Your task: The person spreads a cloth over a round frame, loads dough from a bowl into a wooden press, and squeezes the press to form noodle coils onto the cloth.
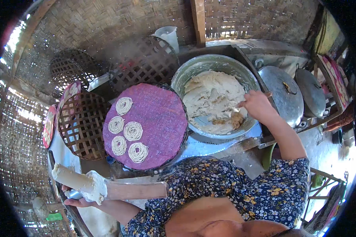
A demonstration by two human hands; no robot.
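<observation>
In a large metal basin [178, 85] lies a mass of pale, sticky dough [211, 93], with a browner lump near its front right. Over the basin's right side, my right hand [259, 106] is closed around a wooden spoon [240, 104] whose tip meets the dough. At the lower left, my left hand [81, 202] grips a dough press, partly hidden; a bit of its shiny metal cylinder [74, 194] shows between the fingers. Across that hand lies a wooden plunger [136, 190], dough smeared around its middle. Several coiled dough nests [133, 130] rest on a round purple cloth-covered tray [162, 114].
Open-weave baskets [85, 126] stand left of and behind the tray. A translucent jug [168, 37] is at the back wall. Lidded metal pots [283, 91] sit right of the basin. A woven bamboo wall [146, 17] encloses the space.
</observation>
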